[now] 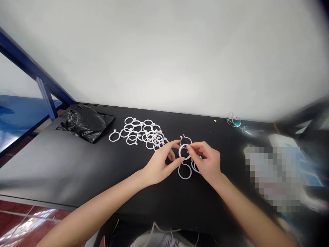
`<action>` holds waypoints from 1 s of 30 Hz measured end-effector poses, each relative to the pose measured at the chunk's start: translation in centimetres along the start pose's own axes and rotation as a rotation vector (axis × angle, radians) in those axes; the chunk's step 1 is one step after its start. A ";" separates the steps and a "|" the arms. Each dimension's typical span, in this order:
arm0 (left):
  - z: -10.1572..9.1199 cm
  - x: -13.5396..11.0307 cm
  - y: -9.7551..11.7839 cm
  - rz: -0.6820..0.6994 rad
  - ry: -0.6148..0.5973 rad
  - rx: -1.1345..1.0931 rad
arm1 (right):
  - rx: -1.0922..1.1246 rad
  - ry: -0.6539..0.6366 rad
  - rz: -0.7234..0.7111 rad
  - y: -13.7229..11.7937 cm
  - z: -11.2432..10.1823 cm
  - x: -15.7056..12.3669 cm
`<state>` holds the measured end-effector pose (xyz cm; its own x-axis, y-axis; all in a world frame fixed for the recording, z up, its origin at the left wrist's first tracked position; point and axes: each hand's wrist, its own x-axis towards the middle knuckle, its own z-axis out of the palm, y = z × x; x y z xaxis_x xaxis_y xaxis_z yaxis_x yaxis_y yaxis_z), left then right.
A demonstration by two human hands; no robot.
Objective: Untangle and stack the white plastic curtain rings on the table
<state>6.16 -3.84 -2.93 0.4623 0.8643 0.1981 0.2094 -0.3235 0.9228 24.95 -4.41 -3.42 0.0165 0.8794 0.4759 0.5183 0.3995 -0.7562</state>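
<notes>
over the worktop point(108, 168), our right hand point(207, 159) pinched a white ring point(180, 153) by its right edge, while our left hand point(159, 163) curved half open around its left side; the ring sat between them, and we could not tell whether the left gripped it.

Left hand point(159, 164) and right hand point(209, 161), over the desk point(77, 168): both bare, with slender, tapered fingers and narrow wrists. Left forearm point(105, 209) and right forearm point(246, 212), across the desk's near part: bare, smooth in outline, broadening away from the wrists. Pale lettered material point(164, 239), beyond the desk's near edge: whether clothing, cannot be told.
</notes>
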 end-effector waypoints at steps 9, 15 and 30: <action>-1.1 1.1 0.2 -0.401 0.059 -0.582 | 0.184 -0.068 -0.187 -0.3 -0.1 -0.6; -0.9 0.2 0.7 -0.104 0.023 -0.211 | 0.117 -0.059 -0.276 -1.2 0.1 -0.9; -0.4 -0.7 -0.1 0.479 0.020 0.288 | 0.500 -0.278 -0.006 -2.8 1.1 -2.3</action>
<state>5.51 -4.26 -2.99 0.5476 0.6010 0.5822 0.2083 -0.7718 0.6007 22.50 -7.24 -2.93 -0.2461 0.8847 0.3960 0.0490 0.4194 -0.9065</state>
